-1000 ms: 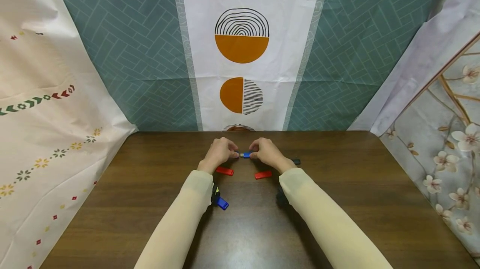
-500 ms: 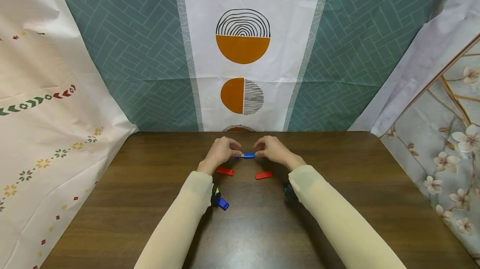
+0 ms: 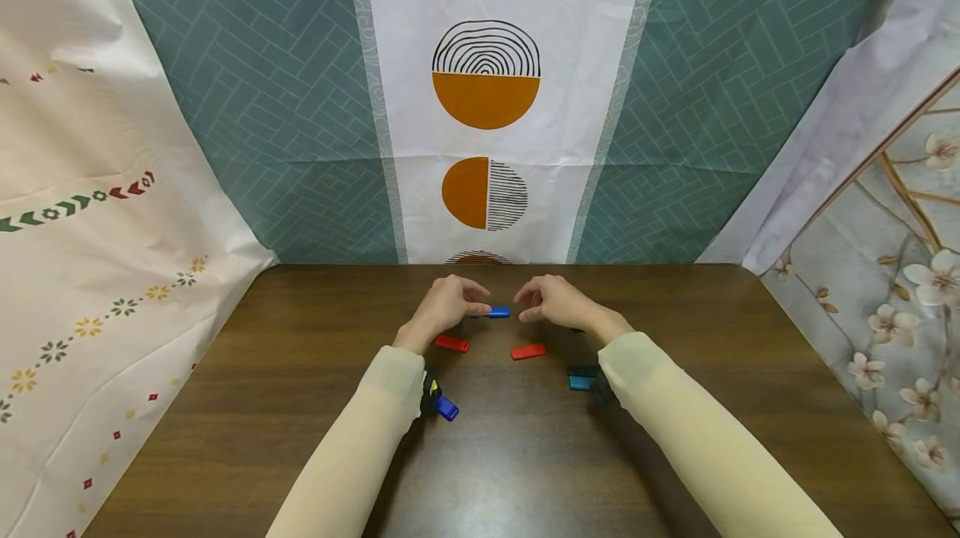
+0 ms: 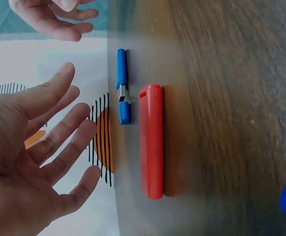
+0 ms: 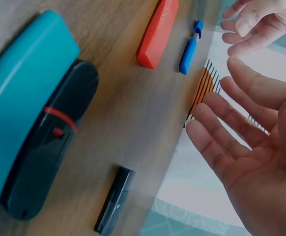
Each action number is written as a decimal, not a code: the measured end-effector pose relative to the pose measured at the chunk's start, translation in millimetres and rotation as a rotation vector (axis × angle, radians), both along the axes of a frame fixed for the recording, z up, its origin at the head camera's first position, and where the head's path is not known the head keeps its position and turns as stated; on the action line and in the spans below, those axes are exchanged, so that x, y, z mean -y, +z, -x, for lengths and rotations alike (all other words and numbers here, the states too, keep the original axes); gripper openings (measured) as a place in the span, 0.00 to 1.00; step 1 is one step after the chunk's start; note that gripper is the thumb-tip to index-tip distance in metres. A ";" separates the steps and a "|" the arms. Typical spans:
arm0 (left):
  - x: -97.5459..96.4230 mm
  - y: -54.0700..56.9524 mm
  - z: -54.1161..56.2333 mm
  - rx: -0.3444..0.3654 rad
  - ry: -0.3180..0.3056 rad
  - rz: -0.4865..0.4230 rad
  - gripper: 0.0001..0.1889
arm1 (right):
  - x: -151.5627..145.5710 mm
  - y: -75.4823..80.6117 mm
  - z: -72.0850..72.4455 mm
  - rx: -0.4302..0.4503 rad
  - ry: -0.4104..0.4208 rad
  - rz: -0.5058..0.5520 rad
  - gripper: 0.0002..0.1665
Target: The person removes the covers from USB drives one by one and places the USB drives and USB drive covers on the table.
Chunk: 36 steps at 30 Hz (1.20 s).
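Note:
A blue USB stick (image 3: 499, 313) lies on the table's far part, its metal plug bared. Its blue cap (image 4: 125, 113) sits at the plug end in the left wrist view; whether they touch I cannot tell. My left hand (image 3: 446, 304) hovers at the cap side, fingers relaxed and holding nothing. Opposite, my right hand (image 3: 553, 303) hangs above the table beyond the stick's other end, with loose fingers and nothing held. Nearer to me lie two red USB sticks, one by the left wrist (image 3: 452, 344) and one at centre (image 3: 528, 352).
Another blue stick (image 3: 447, 408) lies beside the left forearm. By the right forearm are a teal piece (image 5: 30, 83) and a black stick with a red stripe (image 5: 49, 142). A small black stick (image 5: 114, 201) lies farther back. A patterned cloth (image 3: 483, 213) hangs behind the table.
My right hand has let go of the blue USB stick and moved right, away from it. My left hand has shifted slightly right. The teal piece has come into view beside the right forearm.

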<state>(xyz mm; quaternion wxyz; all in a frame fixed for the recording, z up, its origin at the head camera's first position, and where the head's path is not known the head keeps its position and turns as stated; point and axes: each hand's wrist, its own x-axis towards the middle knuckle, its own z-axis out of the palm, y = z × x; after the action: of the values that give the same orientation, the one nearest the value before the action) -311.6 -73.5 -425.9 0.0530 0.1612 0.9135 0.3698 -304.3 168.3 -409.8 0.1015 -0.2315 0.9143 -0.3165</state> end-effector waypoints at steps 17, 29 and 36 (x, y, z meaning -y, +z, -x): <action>-7.8 10.3 -13.3 -0.022 -0.077 -0.024 0.16 | -8.1 3.8 -10.9 0.013 0.103 -0.005 0.20; -10.2 17.5 -22.4 -0.009 -0.118 -0.055 0.17 | -12.4 2.3 -20.7 0.005 0.149 0.014 0.20; -12.4 17.3 -27.4 -0.016 -0.125 -0.062 0.14 | -13.9 -2.6 -23.8 0.022 0.151 0.013 0.19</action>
<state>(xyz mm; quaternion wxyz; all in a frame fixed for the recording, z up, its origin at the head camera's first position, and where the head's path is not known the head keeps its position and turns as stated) -284.2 -61.0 -408.6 0.0637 0.2225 0.8900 0.3927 -280.6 182.3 -412.4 0.1336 -0.2972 0.8909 -0.3166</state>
